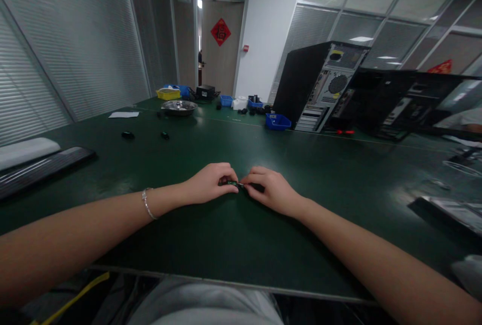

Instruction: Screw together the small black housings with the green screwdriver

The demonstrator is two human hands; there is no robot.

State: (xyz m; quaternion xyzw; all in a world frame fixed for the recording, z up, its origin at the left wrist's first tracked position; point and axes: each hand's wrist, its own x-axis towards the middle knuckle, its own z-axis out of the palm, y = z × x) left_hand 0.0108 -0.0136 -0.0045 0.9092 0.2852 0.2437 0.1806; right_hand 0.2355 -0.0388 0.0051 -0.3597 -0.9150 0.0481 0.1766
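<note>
Both hands meet over the near middle of the green table. My left hand (214,183) is closed, its fingers and thumb pinching a small green circuit board (232,183). From the other side my right hand (273,189) is closed too, fingertips together at the right end of the board, where a small metallic part shows. What exactly the right fingertips pinch is too small to make out. A silver bracelet (148,204) circles the left wrist.
Two small black objects (128,135) lie at the left, beyond a keyboard (41,167). Further back are a metal bowl (179,108), a yellow tray (168,94), a blue bin (277,122) and a computer tower (301,84). A flat panel (454,212) lies at the right.
</note>
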